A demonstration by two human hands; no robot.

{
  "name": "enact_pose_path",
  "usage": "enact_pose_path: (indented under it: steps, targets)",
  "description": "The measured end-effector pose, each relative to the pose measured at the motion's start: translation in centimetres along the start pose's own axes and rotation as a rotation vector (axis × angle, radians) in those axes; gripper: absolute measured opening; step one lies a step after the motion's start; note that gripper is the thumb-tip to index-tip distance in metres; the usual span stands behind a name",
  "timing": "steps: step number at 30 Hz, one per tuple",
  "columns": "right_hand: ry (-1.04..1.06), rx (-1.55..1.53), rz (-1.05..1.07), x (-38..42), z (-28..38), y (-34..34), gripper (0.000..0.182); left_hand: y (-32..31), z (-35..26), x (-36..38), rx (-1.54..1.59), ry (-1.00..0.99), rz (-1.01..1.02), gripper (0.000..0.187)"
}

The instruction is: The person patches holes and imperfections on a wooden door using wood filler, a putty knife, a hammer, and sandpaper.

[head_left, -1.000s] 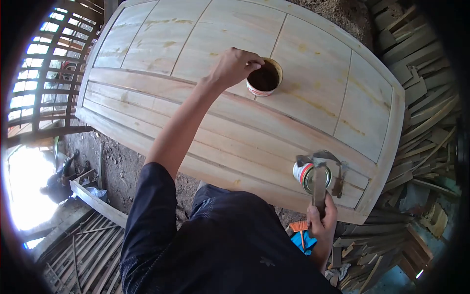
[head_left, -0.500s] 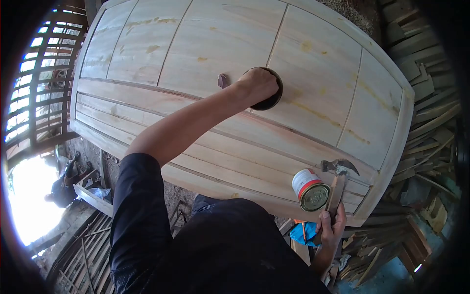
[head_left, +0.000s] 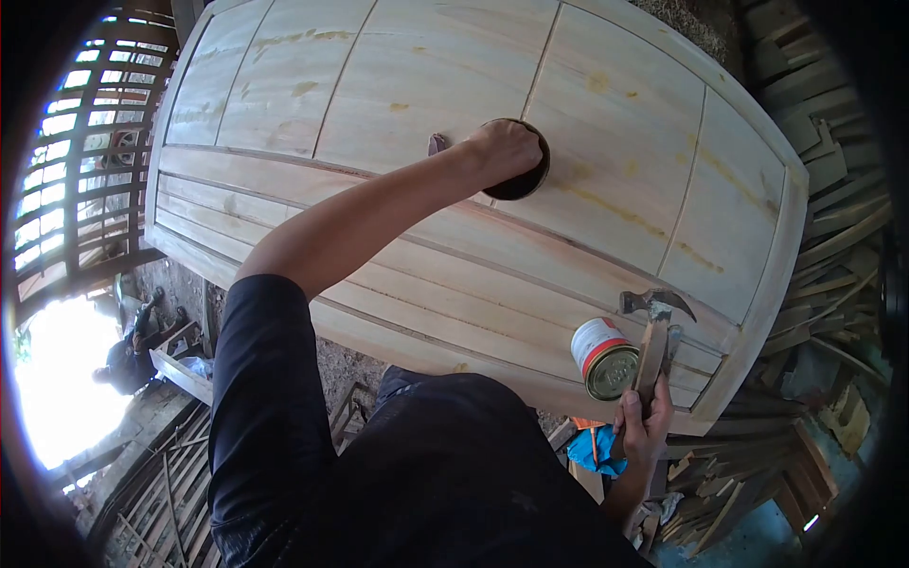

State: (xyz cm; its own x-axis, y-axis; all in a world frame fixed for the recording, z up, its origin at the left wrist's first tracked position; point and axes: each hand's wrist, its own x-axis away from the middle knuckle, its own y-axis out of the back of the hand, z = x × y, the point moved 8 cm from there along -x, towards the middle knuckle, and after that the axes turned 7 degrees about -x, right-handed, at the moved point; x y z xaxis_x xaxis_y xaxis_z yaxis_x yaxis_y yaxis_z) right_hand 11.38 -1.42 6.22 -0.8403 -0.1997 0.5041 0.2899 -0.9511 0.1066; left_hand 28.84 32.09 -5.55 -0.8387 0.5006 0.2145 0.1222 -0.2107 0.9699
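My left hand (head_left: 505, 151) is closed inside a dark round container (head_left: 521, 186) on the pale wooden panel (head_left: 445, 85); whatever the fingers hold is hidden. Just left of that container lies a small brownish piece (head_left: 436, 144). Near the panel's lower right corner, my right hand (head_left: 645, 417) is wrapped round the wooden handle of a claw hammer (head_left: 651, 355), its metal head up. A flat metal blade (head_left: 673, 343) shows beside the handle. Left of the hammer, a white and red can (head_left: 595, 343) with a metal lid lies tilted on the panel's edge.
Stacked wood pieces (head_left: 838, 218) line the right side. Blue and orange items (head_left: 595, 447) lie below the can. A slatted wall (head_left: 95, 142) stands at the left, and another person (head_left: 128, 364) is at the lower left. Wooden strips (head_left: 170, 473) lie below that person.
The view has shifted slightly. The hammer head sits a little higher, and more of the metal blade shows beside its handle. My left hand remains in the dark container.
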Motion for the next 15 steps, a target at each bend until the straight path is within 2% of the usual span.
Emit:
enact_pose_path:
  steps: [5, 7, 10, 14, 15]
  targets:
    - [0.021, 0.001, -0.012, 1.0, 0.1, -0.1, 0.040, -0.3, 0.4, 0.8, 0.007, 0.032, 0.147, 0.008]
    - [0.046, 0.018, 0.035, 1.4, -0.2, -0.3, 0.041, 0.4, 1.5, 1.1, 0.172, 0.098, 0.003, 0.011]
    - [0.052, 0.031, 0.035, 1.9, -0.6, -0.1, 0.041, 0.8, 2.4, 1.5, 0.295, 0.175, -0.033, 0.015]
    - [0.101, 0.026, 0.018, 2.4, -0.6, -0.3, 0.041, 3.3, 3.0, 3.6, 0.394, 0.174, -0.125, 0.019]
    - [0.109, 0.015, 0.028, 2.5, -0.5, -0.3, 0.042, 4.1, 4.1, 4.5, 0.432, 0.212, -0.256, 0.020]
